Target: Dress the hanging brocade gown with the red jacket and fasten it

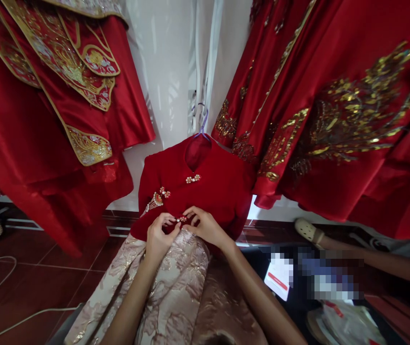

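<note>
A dark red velvet top [215,196] hangs on a purple hanger [202,125] in front of me. Its neckline has a beaded clasp [193,178], and a beaded tassel ornament [156,199] sits on the chest. Lower down, both my hands pinch at a second beaded clasp [181,220] at the top's hem. My left hand [161,235] is at its left end, thumb and fingers curled together. At the right end, my right hand [203,224] has its fingertips closed on the clasp or the velvet beside it. Under my hands falls a pale floral brocade skirt [176,287].
Red embroidered gowns hang at left [93,110] and right [334,143]. At lower right, a lit phone [278,277] lies on a dark surface near a plastic-wrapped bundle [348,321]. Another person's foot in a clog [309,231] rests beyond. A cable [14,273] runs across the tiled floor.
</note>
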{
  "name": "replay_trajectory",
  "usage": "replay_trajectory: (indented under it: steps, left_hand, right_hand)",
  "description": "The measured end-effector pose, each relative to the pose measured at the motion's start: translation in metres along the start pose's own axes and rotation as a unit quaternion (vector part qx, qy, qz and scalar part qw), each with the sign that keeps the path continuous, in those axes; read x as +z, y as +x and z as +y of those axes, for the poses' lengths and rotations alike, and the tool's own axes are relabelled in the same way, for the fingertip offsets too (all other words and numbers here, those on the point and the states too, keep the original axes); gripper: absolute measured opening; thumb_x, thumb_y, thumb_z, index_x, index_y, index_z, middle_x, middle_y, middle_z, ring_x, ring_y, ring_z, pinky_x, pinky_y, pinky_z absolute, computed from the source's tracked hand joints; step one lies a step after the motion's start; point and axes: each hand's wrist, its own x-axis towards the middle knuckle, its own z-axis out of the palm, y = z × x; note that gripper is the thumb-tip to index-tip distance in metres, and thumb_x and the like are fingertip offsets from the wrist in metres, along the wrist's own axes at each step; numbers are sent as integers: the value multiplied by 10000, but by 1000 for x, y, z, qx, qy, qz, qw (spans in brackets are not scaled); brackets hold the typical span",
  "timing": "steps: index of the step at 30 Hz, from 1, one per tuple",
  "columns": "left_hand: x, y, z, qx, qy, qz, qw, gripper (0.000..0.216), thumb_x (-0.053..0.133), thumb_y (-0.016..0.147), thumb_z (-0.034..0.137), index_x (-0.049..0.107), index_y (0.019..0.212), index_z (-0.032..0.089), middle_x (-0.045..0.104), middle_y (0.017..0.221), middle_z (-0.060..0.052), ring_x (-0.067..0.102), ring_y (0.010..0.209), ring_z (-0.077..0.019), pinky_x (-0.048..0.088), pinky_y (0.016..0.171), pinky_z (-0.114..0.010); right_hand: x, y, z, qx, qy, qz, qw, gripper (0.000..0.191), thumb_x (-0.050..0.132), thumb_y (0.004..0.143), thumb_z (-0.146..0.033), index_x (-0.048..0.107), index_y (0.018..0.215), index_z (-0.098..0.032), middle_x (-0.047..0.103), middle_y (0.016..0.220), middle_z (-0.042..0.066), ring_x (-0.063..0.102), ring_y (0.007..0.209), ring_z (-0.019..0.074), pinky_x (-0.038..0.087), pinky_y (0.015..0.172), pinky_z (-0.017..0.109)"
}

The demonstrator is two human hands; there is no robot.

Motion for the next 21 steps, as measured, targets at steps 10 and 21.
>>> replay_trajectory:
  steps: [10,21]
  left_hand:
    - [1,0,-3,19,8,7,1000,152,612,776,301,629,878,190,669,834,-33,618,771,-150,489,745,-283]
    - [0,-1,-4,-5,-19,21,1000,199,643,762,370,645,846,190,679,823,-26,623,740,-143,498,734,-275]
  right_hand:
    - [-20,-1,-19,-4,2,24,1000,200,611,786,-281,635,962,-191,671,826,17,610,719,111,489,615,213]
    - [-4,0,-13,2,51,-15,999,203,557,838,-317,647,962,-184,697,877,40,656,798,139,526,699,257]
